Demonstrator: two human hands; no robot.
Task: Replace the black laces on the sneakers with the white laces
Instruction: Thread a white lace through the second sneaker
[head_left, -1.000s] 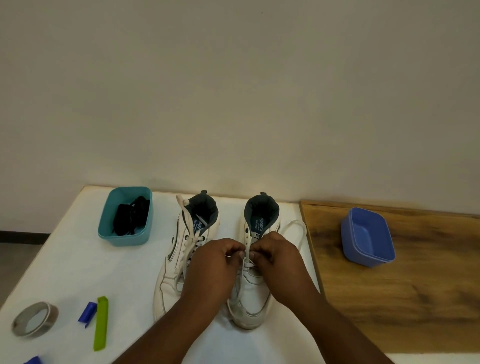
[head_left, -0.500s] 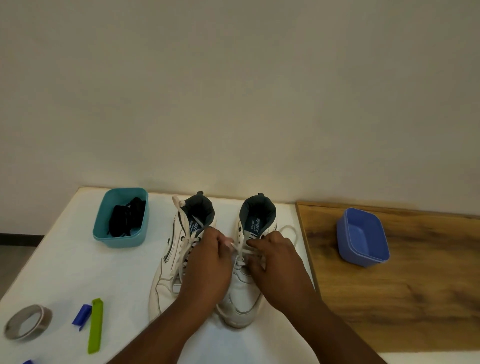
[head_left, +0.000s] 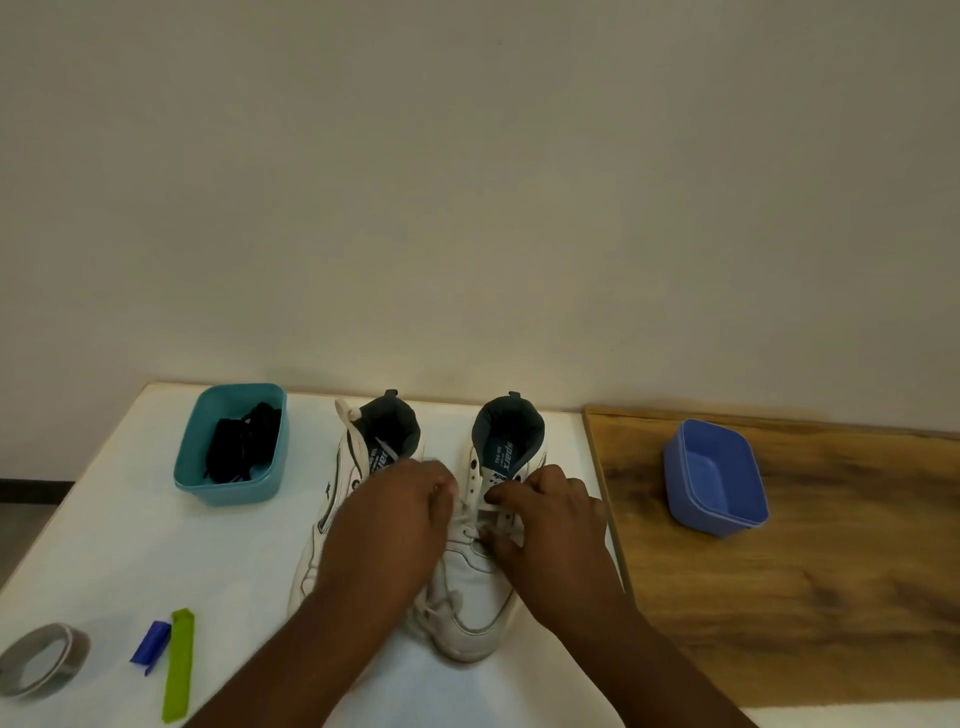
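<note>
Hands work the right sneaker (head_left: 480, 561): left hand (head_left: 395, 525) and right hand (head_left: 550, 525) each pinch its white lace (head_left: 475, 527). Best draw both ends evenly before the next eyelets.

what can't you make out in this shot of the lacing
Head view only:
- Left sneaker: its lacing is mostly hidden by the left hand.
- Right sneaker: the right hand covers the white lace, so which eyelet it is entering cannot be told.
- Fingertips of both hands: motion-blurred, grip unclear.
- Black laces: a tangle in the teal tub, count unclear.
- Tape roll: cut by the left edge.
</note>
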